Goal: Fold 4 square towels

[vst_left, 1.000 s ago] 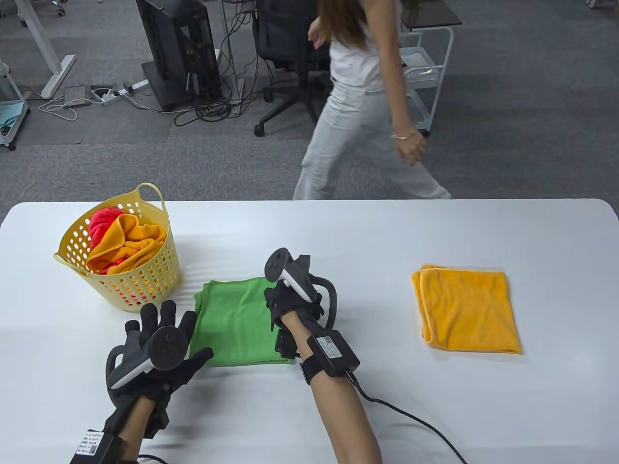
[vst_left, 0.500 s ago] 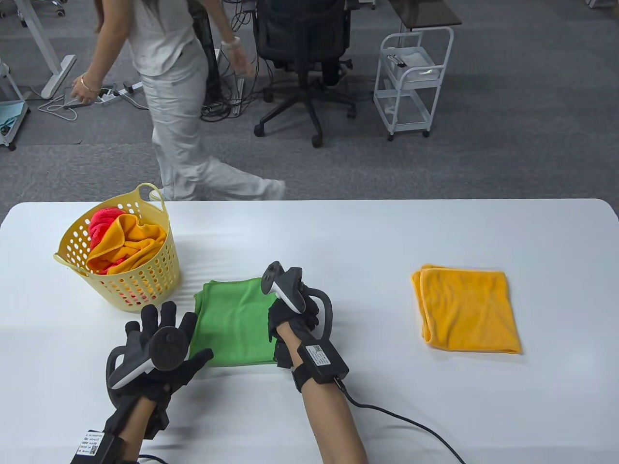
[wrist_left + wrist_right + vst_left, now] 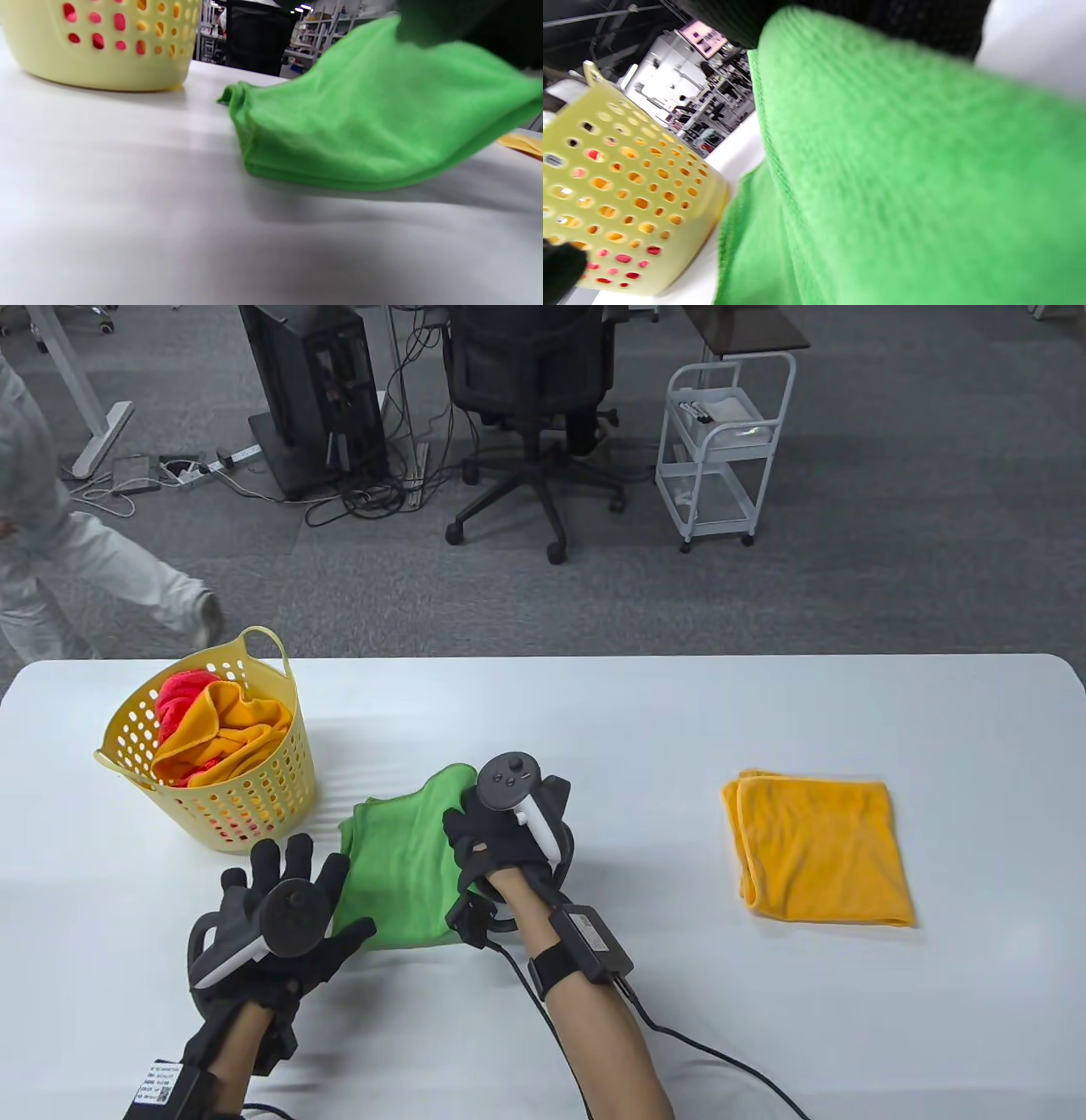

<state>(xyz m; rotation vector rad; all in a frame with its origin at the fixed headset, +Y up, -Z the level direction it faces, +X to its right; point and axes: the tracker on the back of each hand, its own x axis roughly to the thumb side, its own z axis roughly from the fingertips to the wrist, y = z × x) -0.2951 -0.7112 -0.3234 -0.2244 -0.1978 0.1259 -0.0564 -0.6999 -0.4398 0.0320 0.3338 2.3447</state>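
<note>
- Two gloved hands work at the near edge of a smooth white table (image 3: 645,712) with rounded corners.
- Left hand (image 3: 280,912): fingers spread and straight, thumb tip resting on the near left corner of the green towel (image 3: 399,857); gripping nothing.
- Right hand (image 3: 501,836): fingers curled round the towel's right edge, lifting it off the table and toward the left.
- Left wrist view: the raised side of the towel (image 3: 365,123) arches up clear of the table, left side flat, plush nap; table view hides this gap.
- Right wrist view: blurred green cloth (image 3: 903,178) fills the frame, stitched hem visible.
- Yellow perforated plastic basket (image 3: 254,797) sits just left of the towel, holding crumpled orange and red cloths (image 3: 212,725).
- Folded orange towel (image 3: 819,848) lies flat, well apart to the right.
- Beyond: grey carpet, office chair (image 3: 530,407), white wire cart (image 3: 730,432), cables, a person walking (image 3: 51,577) at far left.
</note>
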